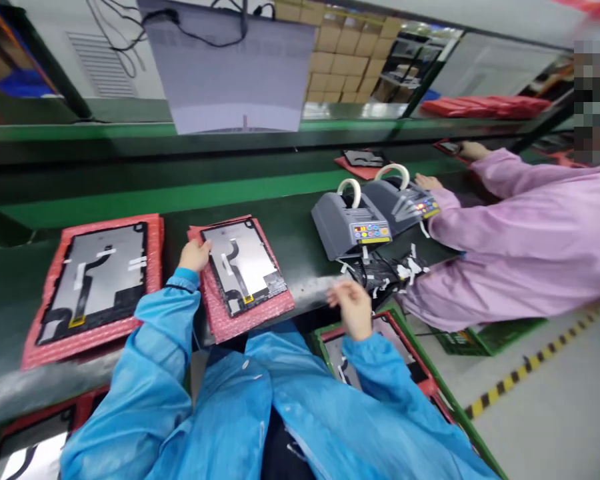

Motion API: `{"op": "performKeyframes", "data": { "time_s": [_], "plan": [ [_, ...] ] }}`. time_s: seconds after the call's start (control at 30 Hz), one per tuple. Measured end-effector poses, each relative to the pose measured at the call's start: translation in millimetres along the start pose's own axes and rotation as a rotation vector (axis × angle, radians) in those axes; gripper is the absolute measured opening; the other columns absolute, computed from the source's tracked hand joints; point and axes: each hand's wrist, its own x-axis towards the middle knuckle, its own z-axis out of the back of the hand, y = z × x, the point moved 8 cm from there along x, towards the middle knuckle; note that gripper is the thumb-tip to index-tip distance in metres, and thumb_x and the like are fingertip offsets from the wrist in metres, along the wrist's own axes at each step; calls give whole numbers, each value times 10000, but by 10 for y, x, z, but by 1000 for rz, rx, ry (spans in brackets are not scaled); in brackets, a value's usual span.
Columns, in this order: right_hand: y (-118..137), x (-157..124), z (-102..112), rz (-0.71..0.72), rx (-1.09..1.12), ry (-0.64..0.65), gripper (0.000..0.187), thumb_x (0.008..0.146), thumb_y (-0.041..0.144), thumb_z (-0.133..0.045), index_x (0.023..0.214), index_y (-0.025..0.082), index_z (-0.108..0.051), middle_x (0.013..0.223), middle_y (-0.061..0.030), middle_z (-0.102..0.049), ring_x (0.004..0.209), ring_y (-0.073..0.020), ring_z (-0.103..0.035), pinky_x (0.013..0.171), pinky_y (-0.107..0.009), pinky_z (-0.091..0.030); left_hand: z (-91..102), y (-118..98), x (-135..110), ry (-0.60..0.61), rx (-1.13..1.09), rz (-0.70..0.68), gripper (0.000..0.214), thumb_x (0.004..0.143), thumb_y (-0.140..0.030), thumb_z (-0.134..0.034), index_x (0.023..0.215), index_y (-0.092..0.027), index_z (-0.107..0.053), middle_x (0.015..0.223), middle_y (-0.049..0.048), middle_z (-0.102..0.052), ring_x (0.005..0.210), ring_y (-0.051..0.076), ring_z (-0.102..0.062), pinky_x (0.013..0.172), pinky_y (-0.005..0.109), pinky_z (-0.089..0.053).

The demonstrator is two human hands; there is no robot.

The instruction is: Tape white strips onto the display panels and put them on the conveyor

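Observation:
My left hand (195, 256) is closed on the left edge of a flat display panel (245, 257), thumb on top. The panel has a silver back, black border, dark ribbon cable and a yellow-marked end. Under it lies a pink bubble-wrap sheet (275, 308), reaching the bench's front edge. My right hand (351, 308) hovers past the bench edge, right of the panel, its fingers drawn together; whatever they pinch, if anything, is too small to make out. Ahead of it stands a grey tape dispenser (337, 230) with a white tape roll (349, 192).
Left, another panel (110, 273) lies on red bubble wrap (153, 267). A second dispenser (397, 200) adjoins the first. Beside me, a co-worker in a pink sleeve (530, 227) works at the bench. Below is a green crate (405, 327) of panels. A monitor (235, 73) hangs ahead.

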Motion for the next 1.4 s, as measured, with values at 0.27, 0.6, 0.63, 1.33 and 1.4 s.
{"op": "performKeyframes", "data": {
  "time_s": [0.27, 0.6, 0.63, 1.33, 1.4],
  "plan": [
    [228, 787, 622, -48, 71, -307, 391, 626, 497, -747, 674, 164, -549, 549, 12, -594, 437, -76, -524, 405, -181, -404, 134, -300, -228, -265, 455, -349, 487, 772, -299, -532, 1211, -88, -535, 1195, 248, -534, 1120, 402, -495, 894, 527, -424],
    [694, 602, -783, 307, -322, 236, 319, 789, 495, -622, 709, 191, -565, 568, 29, -562, 478, -80, -460, 490, -215, -382, -65, -486, -416, 81, 137, -811, 255, 816, -230, -463, 843, -220, -717, 1015, 87, -705, 1070, 273, -489, 1035, 511, -312],
    [630, 643, -1035, 275, -367, 348, 309, 795, 483, -614, 707, 192, -560, 561, 32, -554, 475, -81, -454, 490, -218, -375, -116, -454, -405, 157, 96, -802, 243, 804, -232, -486, 843, -229, -725, 1042, 81, -707, 1097, 279, -477, 1051, 517, -292],
    [-90, 741, -2742, 312, -1406, 911, 244, 922, 216, -426, 959, 140, -655, 1011, -128, -694, 942, -221, -633, 788, -288, -427, -350, -145, -351, 427, -138, -552, 312, 638, -425, -778, 939, -348, -746, 1305, 7, -598, 1387, 366, -224, 1103, 551, 180],
    [-93, 737, -2758, 312, -1411, 903, 240, 912, 192, -437, 974, 129, -660, 1033, -143, -692, 975, -239, -636, 815, -299, -431, -340, -144, -344, 425, -163, -531, 320, 620, -431, -789, 926, -348, -747, 1299, 6, -603, 1385, 370, -225, 1102, 551, 182]
  ]
}}
